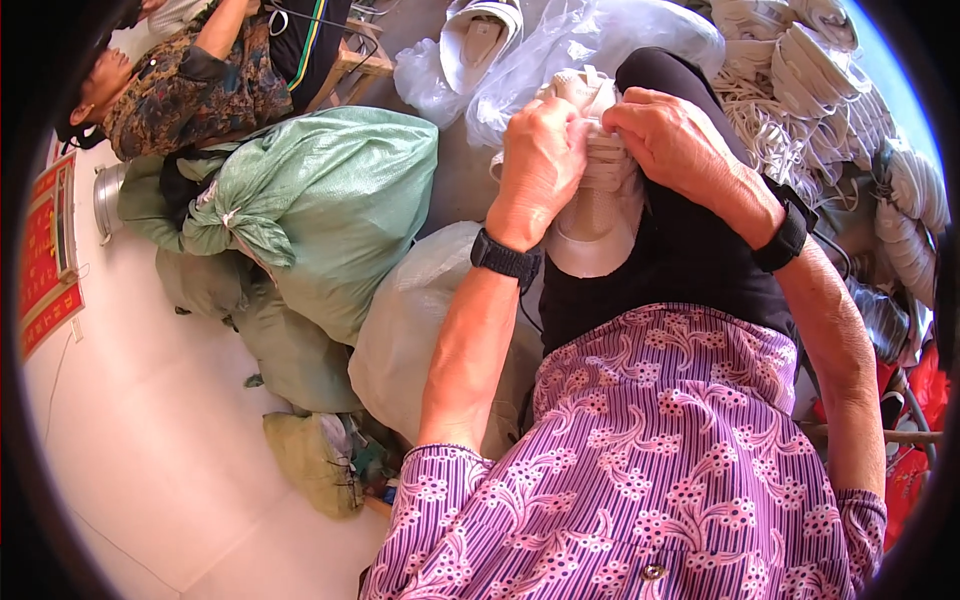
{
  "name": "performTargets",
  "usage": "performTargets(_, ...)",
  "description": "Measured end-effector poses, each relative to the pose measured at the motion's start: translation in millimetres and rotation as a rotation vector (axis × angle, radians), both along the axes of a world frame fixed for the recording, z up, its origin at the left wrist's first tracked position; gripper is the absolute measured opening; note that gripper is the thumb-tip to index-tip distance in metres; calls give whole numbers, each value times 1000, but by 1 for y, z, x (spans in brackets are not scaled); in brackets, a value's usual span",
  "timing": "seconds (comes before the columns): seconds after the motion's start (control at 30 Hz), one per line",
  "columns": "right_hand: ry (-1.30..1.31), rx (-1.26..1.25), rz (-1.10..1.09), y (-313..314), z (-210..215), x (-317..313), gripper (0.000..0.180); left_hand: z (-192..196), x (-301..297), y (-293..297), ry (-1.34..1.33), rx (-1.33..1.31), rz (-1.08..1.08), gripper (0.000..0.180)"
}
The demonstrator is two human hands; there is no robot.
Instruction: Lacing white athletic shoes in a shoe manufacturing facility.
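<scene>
A cream-white sneaker (592, 238) rests against my black-trousered lap, toe pointing toward me. Rows of shoelace (608, 172) cross its upper, and the tongue (583, 90) stands up at the far end. My left hand (543, 165) is closed at the left side of the lacing, thumb and fingers pinched together on the lace. From the right, my right hand (672, 138) pinches at the upper eyelets, its fingertips close to the left hand's. The lace ends are hidden by my fingers.
A pile of pale sneakers and loose laces (765, 125) lies at the far right. Another shoe (480, 45) and clear plastic bags (640, 35) are ahead. A tied green sack (345, 190) stands left, with a whitish sack (410, 310) nearer. Another person (200, 90) sits far left.
</scene>
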State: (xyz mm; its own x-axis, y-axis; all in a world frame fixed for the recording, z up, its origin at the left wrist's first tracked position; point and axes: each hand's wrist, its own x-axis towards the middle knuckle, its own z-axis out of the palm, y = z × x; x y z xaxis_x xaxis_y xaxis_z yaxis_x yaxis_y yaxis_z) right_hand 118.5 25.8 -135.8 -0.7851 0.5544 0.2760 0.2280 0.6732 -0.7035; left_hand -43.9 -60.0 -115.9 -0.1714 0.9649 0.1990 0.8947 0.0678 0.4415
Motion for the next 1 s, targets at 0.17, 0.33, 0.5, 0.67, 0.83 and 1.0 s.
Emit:
performTargets(0.17,24,15,-5,-1,1,-1,11,-5,-1,-1,-334,-20,5,11)
performTargets(0.33,-41,66,-73,3,-1,-12,6,-6,-1,-9,-300,37,81,10)
performTargets(0.5,-88,64,-123,5,-3,-21,6,-9,-2,-5,-410,-75,214,8)
performTargets(0.67,-90,2,-109,12,5,-16,8,-10,-2,0,-523,-123,205,7)
performTargets(0.83,-90,-4,-54,9,5,-12,7,-13,3,-2,-735,-100,332,5)
performTargets(1.0,-100,49,-101,7,-2,-19,6,-15,-1,2,-623,-123,260,4)
